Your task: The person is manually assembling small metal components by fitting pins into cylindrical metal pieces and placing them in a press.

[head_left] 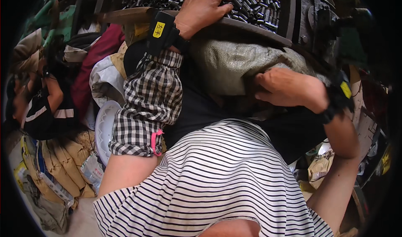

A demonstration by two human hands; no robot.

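Small dark metal tubes [255,9] lie heaped in a tray with a worn rim [247,26] at the top of the view. My left hand [203,11] rests over this heap, its fingers bent together among the pieces; whatever they grip is hidden. A grey-green woven sack [226,63] hangs over my lap below the rim. Beside its lower edge is my right hand [289,88], fingers curled inward and closed. I cannot make out what lies in them, as the palm faces away and shadow falls below.
Dark machine parts [307,23] stand right of the tray. A white plastic basin [109,128] is by my left arm, near brown paper sacks [69,166]. Another person's arm [53,92] shows at far left, next to a maroon cloth [98,61]. Green metalwork [63,23] rises behind.
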